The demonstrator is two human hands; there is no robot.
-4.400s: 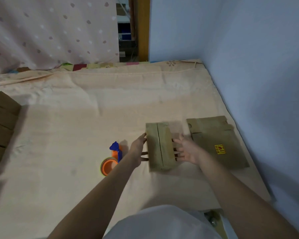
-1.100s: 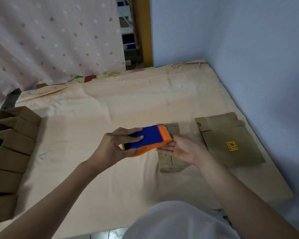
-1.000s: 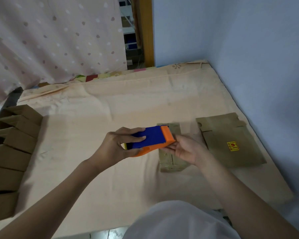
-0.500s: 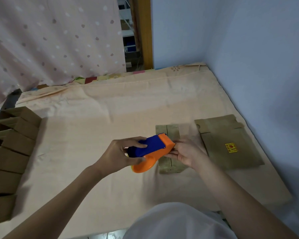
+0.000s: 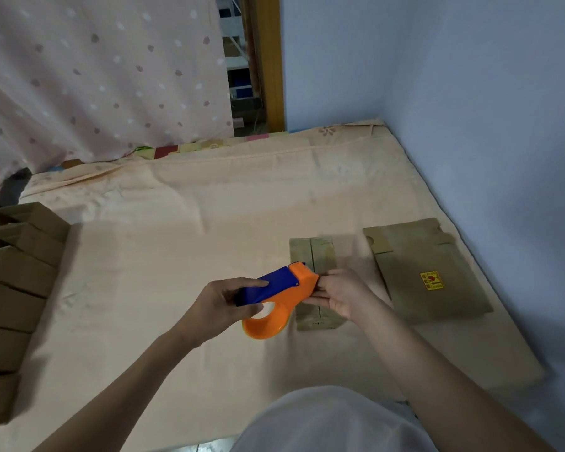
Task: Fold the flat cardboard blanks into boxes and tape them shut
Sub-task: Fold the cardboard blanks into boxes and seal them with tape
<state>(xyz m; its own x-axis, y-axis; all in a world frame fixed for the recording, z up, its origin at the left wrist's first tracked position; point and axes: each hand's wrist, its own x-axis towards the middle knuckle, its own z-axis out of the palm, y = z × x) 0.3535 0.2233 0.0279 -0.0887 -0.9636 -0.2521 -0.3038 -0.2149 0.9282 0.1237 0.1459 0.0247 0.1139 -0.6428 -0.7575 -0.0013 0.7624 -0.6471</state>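
**Tape dispenser held over the folded box, its nose at the centre seam**

At the left edge of the frame a row of folded boxes (image 5: 17, 278) lies on the bed sheet (image 5: 150, 249); about seven show, though some are cut off by the edge. Centre frame, the left hand (image 5: 224, 301) wraps its fingers round the one orange and blue tape dispenser (image 5: 276, 296). Its nose points right, meeting the right hand (image 5: 341, 295), whose fingers pinch at the dispenser's mouth, apparently on the tape end, which is too fine to see. Directly beneath lies one folded box (image 5: 313, 256), its seam running away from the person. Right of it lies one stack of flat cardboard blanks (image 5: 421, 272), count unclear.
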